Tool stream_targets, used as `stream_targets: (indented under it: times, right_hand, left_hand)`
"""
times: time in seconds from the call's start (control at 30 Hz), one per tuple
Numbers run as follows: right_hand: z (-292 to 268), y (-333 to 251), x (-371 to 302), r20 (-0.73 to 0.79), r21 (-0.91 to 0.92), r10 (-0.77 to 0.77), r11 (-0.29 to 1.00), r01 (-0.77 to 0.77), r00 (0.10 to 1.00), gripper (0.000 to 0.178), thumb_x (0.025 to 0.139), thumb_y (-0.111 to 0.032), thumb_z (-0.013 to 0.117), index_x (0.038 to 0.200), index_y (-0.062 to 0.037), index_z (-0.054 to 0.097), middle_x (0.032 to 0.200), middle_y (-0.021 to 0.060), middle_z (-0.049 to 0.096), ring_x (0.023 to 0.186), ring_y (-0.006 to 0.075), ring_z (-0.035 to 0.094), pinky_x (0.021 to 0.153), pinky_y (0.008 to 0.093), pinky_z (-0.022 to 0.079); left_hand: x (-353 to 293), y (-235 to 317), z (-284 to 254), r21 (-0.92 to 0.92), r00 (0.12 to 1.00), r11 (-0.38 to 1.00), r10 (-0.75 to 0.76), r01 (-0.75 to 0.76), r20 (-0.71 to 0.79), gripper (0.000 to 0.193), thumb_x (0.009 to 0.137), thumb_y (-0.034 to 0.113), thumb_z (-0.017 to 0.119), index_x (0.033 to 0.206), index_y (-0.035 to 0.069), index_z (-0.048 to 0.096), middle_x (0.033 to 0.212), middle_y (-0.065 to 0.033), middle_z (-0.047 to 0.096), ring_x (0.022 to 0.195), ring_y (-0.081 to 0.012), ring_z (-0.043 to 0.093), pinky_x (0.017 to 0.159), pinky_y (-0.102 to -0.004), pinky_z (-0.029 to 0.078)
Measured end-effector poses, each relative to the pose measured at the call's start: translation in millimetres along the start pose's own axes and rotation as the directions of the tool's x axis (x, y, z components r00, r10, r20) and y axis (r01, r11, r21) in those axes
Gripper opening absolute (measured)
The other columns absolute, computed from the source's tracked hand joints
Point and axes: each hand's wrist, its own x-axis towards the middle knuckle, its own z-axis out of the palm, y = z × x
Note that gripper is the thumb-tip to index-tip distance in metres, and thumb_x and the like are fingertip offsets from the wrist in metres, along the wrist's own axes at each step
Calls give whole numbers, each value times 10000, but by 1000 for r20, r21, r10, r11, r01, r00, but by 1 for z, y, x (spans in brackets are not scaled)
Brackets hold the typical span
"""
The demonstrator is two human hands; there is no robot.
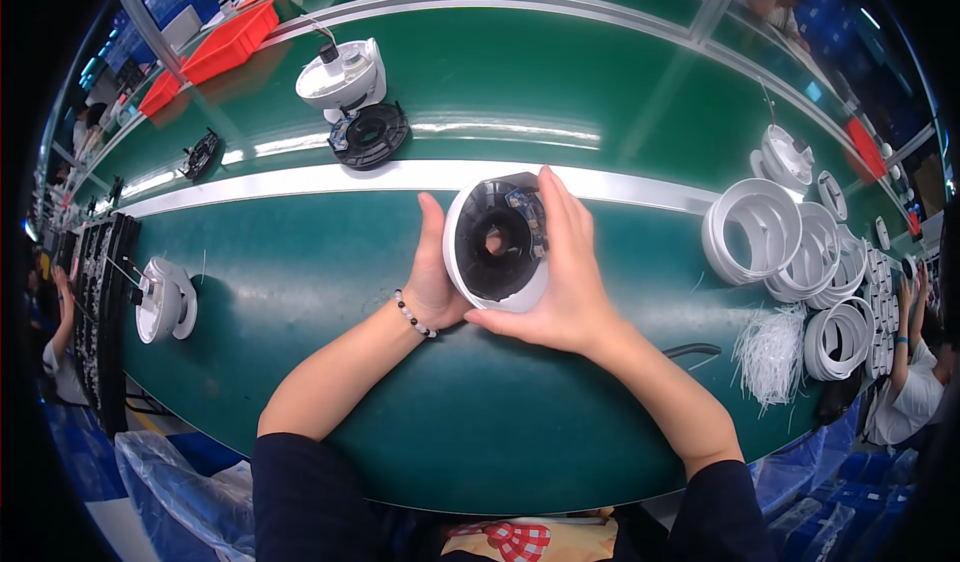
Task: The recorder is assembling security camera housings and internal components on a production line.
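I see my left hand [432, 280] and right hand [566, 277] clasped around a smooth white round housing [497, 244], held over the green table [300, 292]; its black ringed interior shows, perhaps a circuit board.

bare green mat [330, 292] left of hands, stacked white rings [780, 242] crowding right

The person wears a dark navy top with sleeves pushed up past the elbows, leaving both forearms bare. A bracelet of dark and white beads [414, 316] circles the left wrist. Red-and-white checked fabric [515, 539] shows at the lap.
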Motion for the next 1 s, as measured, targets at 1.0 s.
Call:
stream_targets:
  times: [1.0]
  right_hand:
    - [51,-102,33,-40,-402,12,915,-27,999,1030,584,-323,753,1338,-1,132,1373,263,110,1257,430,145,1016,482,174]
  left_hand:
    - [2,121,-41,35,999,999,43,-42,-25,463,879,408,298,1062,41,513,1014,-119,572,977,-223,526,894,-414,394]
